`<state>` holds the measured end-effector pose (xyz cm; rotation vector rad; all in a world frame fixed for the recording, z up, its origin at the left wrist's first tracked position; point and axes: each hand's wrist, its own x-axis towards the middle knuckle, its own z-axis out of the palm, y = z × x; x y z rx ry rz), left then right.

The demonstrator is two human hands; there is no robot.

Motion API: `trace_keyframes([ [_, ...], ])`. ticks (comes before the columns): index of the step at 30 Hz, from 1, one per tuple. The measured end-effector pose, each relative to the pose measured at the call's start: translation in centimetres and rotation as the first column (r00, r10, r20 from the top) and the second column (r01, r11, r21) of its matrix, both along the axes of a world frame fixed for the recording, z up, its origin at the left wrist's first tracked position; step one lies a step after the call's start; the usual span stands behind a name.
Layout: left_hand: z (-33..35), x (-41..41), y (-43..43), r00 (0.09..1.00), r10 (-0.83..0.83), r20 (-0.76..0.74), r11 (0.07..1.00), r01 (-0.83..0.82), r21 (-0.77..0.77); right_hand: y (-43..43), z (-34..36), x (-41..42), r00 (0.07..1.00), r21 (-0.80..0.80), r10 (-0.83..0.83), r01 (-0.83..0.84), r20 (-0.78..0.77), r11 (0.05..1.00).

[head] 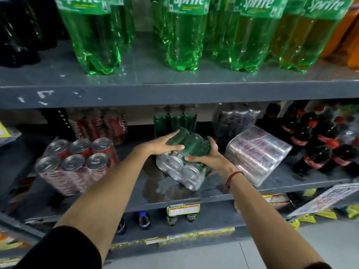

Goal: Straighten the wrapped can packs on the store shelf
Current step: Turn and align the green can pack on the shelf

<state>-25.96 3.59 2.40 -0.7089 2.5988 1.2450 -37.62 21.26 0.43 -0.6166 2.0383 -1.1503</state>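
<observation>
A shrink-wrapped pack of green cans point(191, 146) lies tipped on its side in the middle of the grey shelf point(174, 197), its can ends facing me. My left hand point(165, 143) is laid over its top left side. My right hand point(204, 157) grips its right front. To the left stands a wrapped pack of red cans point(75, 162), upright but leaning. To the right a wrapped pack of silver and red cans point(258, 154) lies tilted on its side.
Behind stand more wrapped packs: red cans point(101, 124), green cans point(174, 119) and dark cans point(236, 117). Cola bottles point(318, 140) fill the right end of the shelf. Green Sprite bottles point(182, 35) line the shelf above. Price tags point(183, 208) hang on the shelf's front edge.
</observation>
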Motion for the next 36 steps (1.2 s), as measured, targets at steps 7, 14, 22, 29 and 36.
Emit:
trace_keyframes([
  [7,-2.4,1.6,1.3,0.982,0.153,-0.111,0.966,-0.172,-0.191,0.1,0.3,-1.3,0.986,0.024,0.152,-0.151,-0.071,0.988],
  [14,-4.2,6.6,5.8,0.88,0.295,-0.373,0.859,-0.415,-0.3,1.6,0.7,1.1,0.889,-0.021,0.25,-0.279,-0.383,0.96],
  [22,-7.0,9.4,12.0,0.709,0.347,-0.614,0.733,-0.613,-0.294,4.8,-1.3,3.1,0.713,-0.108,0.227,-0.392,-0.664,0.914],
  [29,-10.4,11.0,12.3,0.704,0.181,-0.687,0.748,-0.552,-0.37,6.6,-4.9,5.1,0.498,-0.215,0.04,-0.445,-0.866,0.869],
  [36,-9.7,9.0,9.5,0.821,0.189,-0.538,0.708,-0.494,-0.504,3.8,-6.2,4.5,0.442,-0.204,-0.026,-0.361,-0.897,0.91],
])
